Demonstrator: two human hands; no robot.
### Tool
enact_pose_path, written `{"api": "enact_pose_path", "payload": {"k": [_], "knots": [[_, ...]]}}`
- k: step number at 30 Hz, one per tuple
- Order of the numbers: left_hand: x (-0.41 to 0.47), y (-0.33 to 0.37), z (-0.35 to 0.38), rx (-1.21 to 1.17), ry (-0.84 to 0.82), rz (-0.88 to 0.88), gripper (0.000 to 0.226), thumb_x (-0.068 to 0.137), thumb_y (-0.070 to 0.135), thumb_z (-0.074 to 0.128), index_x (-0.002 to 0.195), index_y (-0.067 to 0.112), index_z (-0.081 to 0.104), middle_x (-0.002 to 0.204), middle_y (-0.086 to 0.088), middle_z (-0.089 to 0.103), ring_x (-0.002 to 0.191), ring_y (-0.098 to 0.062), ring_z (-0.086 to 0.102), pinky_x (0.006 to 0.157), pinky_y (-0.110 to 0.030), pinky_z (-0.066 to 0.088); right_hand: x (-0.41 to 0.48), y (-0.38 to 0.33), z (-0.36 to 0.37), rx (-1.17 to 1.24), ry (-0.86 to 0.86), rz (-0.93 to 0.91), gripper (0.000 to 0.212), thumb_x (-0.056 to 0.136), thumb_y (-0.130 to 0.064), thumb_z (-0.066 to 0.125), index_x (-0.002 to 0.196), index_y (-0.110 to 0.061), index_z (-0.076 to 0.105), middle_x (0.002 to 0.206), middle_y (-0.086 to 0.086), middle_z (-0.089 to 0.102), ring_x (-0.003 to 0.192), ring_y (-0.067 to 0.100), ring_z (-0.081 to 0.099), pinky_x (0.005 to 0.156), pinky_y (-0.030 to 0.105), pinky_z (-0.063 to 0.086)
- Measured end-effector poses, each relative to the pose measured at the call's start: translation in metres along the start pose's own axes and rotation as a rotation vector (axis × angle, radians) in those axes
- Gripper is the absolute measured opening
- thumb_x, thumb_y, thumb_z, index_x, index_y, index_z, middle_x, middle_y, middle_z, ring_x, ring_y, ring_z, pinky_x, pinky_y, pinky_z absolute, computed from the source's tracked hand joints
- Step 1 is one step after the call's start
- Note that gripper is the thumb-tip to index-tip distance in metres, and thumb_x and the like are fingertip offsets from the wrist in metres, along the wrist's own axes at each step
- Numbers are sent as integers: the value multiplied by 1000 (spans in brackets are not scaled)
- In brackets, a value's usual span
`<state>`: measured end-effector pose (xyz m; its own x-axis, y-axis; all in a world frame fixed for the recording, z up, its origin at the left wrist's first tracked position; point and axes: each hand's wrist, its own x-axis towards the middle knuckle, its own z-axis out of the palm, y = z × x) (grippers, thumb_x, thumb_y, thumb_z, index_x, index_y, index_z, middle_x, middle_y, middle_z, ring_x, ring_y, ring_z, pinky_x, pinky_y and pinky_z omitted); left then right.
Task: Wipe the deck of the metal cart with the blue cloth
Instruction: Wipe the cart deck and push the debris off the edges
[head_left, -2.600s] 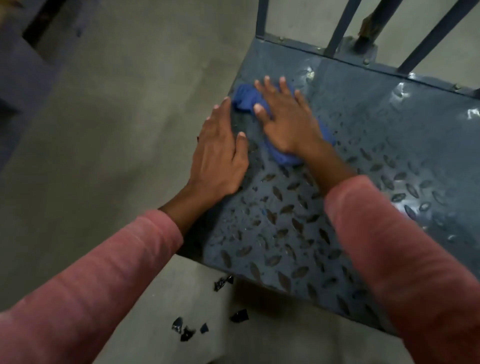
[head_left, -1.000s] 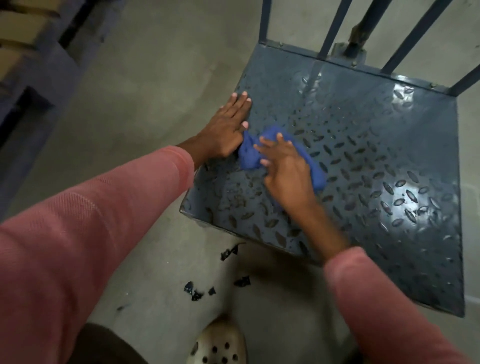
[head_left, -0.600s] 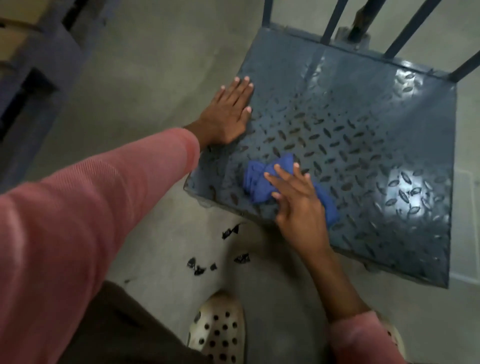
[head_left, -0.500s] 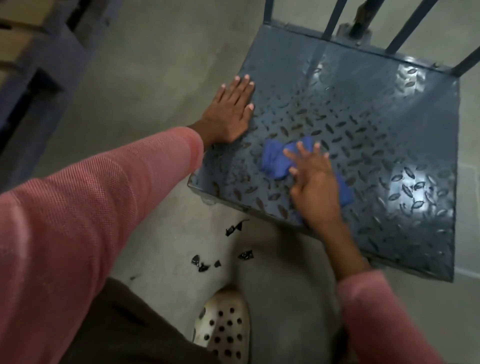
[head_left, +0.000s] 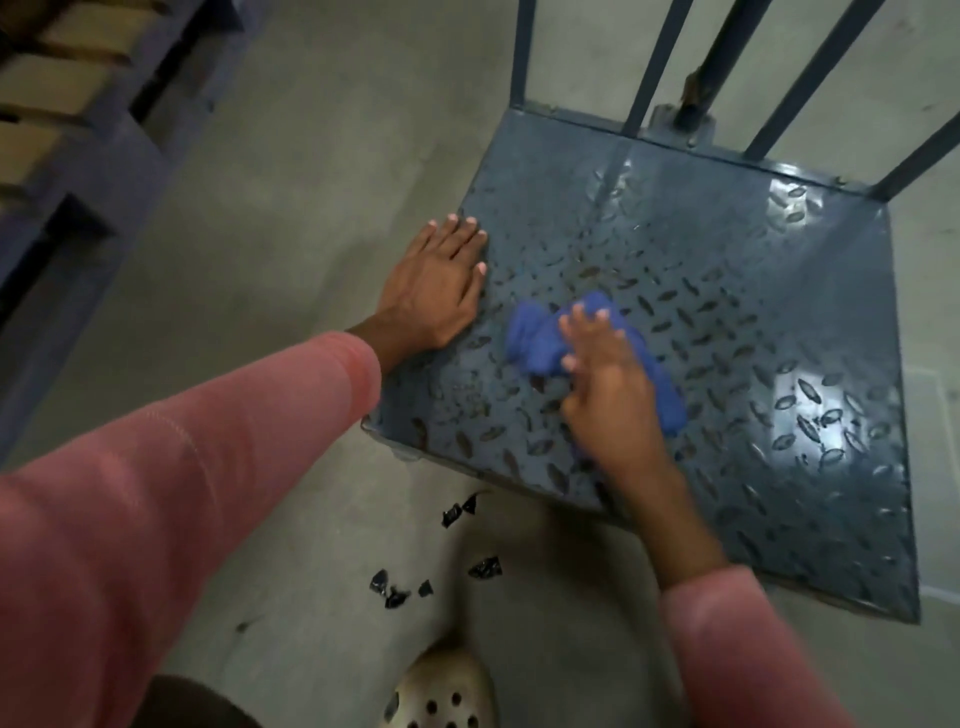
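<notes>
Place: most likely a warehouse or storeroom.
Floor: bare grey concrete floor (head_left: 291, 218), unfinished, with small black scraps (head_left: 400, 590) lying loose on it.
Cart: a heavy metal cart (head_left: 727, 291) with a blue-grey tread-plate deck and upright steel bars (head_left: 654, 57) at its far end, the sort used for moving goods.
Racking: blue-painted steel shelving (head_left: 104, 156) at the upper left, carrying what may be cardboard boxes (head_left: 57, 78); that corner is dim and blurred.

Dim, murky light. White glare patches shine on the embossed grey-blue metal cart deck (head_left: 800, 400). The moving right hand (head_left: 608, 395) is motion-blurred.
</notes>
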<state>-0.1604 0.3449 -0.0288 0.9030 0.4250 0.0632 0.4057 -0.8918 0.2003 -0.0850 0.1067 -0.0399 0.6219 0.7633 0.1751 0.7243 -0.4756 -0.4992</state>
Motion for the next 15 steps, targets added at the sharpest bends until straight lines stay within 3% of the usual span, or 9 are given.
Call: {"api": "enact_pose_path", "payload": {"k": [4, 5, 7, 10, 12, 15], "knots": [[10, 13, 1, 56, -58, 24, 72, 101, 39, 18, 159, -2, 31, 168, -21, 26, 158, -35, 21, 131, -43, 7, 106, 41, -12, -19, 90, 337, 54, 97, -16, 41, 147, 3, 46, 154, 23, 42, 147, 42, 32, 124, 50, 19], [18, 16, 0, 49, -68, 23, 74, 100, 39, 16, 158, -3, 32, 168, -22, 27, 158, -36, 22, 131, -43, 8, 128, 36, -8, 34, 20, 291, 55, 97, -22, 39, 142, 7, 49, 149, 28, 46, 142, 48, 38, 121, 55, 23], [38, 17, 0, -40, -41, -37, 79, 94, 38, 15, 154, -7, 39, 162, -27, 37, 153, -40, 33, 130, -45, 18, 158, 17, 13, 137, -152, 8, 59, 94, -28, 42, 132, 15, 55, 136, 37, 54, 130, 57, 47, 115, 63, 30], [66, 17, 12, -229, 81, -186, 78, 84, 30, 25, 144, -14, 48, 148, -34, 51, 138, -45, 51, 121, -48, 37, 179, 1, 31, 32, -138, -80, 50, 96, -14, 49, 143, 0, 52, 149, 20, 50, 144, 40, 40, 122, 44, 24], [72, 31, 19, -271, 131, -264, 71, 90, 25, 31, 146, -16, 43, 150, -35, 47, 140, -47, 49, 121, -51, 37, 202, 2, 32, 46, -95, -74, 50, 95, -13, 51, 144, -5, 53, 150, 15, 50, 146, 35, 38, 122, 37, 21], [76, 42, 22, -227, 186, -324, 75, 98, 32, 30, 156, -14, 22, 165, -33, 22, 153, -43, 30, 128, -47, 24, 250, 1, 40, 35, -143, -70, 50, 95, -9, 55, 145, -8, 53, 153, 12, 48, 149, 33, 34, 123, 39, 19]]}}
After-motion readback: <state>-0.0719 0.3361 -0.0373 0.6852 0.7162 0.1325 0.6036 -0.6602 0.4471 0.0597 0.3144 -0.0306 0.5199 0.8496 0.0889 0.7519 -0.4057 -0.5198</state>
